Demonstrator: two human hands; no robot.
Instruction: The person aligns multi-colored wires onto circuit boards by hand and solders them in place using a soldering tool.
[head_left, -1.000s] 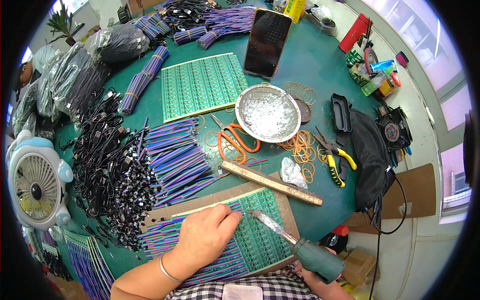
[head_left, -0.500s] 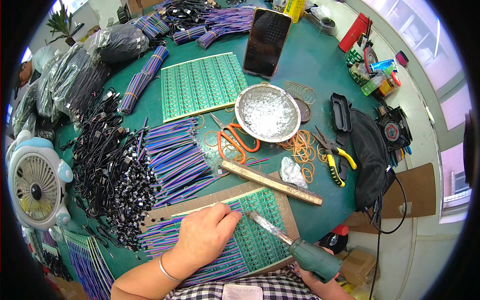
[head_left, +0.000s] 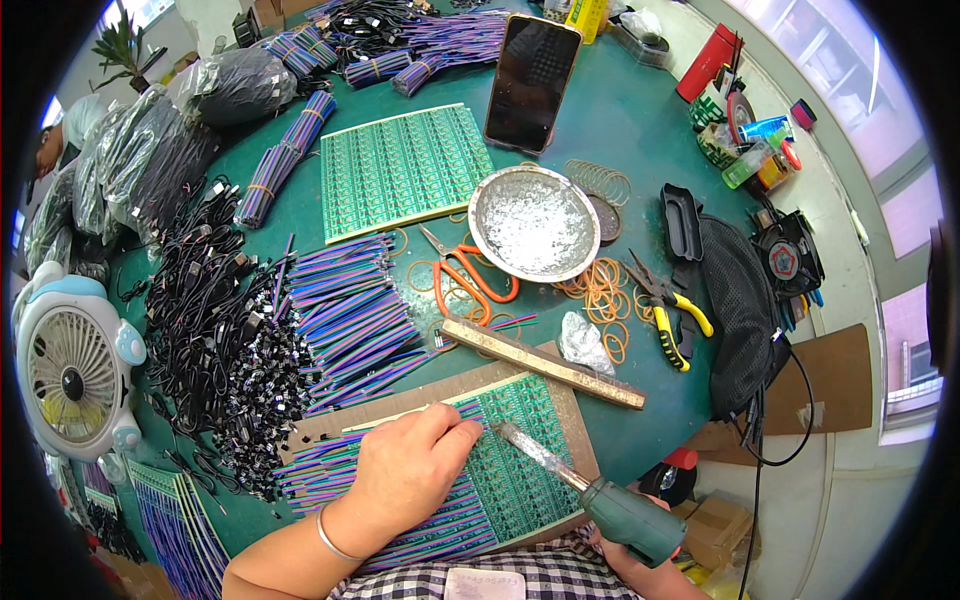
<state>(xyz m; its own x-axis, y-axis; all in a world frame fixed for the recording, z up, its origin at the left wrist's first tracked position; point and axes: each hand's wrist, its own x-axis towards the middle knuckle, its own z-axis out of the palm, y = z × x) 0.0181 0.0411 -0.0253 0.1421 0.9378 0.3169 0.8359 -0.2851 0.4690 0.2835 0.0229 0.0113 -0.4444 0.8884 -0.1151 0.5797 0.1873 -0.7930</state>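
Note:
My left hand (head_left: 412, 465), a bangle at its wrist, is closed in a pinch over a green circuit board panel (head_left: 525, 470). A multicoloured ribbon wire (head_left: 467, 408) shows at its fingertips. Rows of similar wires (head_left: 315, 475) lie across the panel's left part and under that hand. My right hand (head_left: 625, 570), partly hidden behind the handle, grips a green-handled soldering iron (head_left: 630, 520). The iron's tip touches or nearly touches the panel just right of my left fingertips; I cannot tell which. Beneath the panel lies a brown board (head_left: 580, 440).
Beyond the panel lie a wooden bar (head_left: 540, 362), orange-handled scissors (head_left: 468, 285), a metal bowl (head_left: 482, 245) of silvery bits and yellow-handled pliers (head_left: 665, 320). Loose wires (head_left: 350, 330) and black cables (head_left: 195, 310) are heaped left, beside a fan (head_left: 75, 365). A phone (head_left: 532, 85) stands behind.

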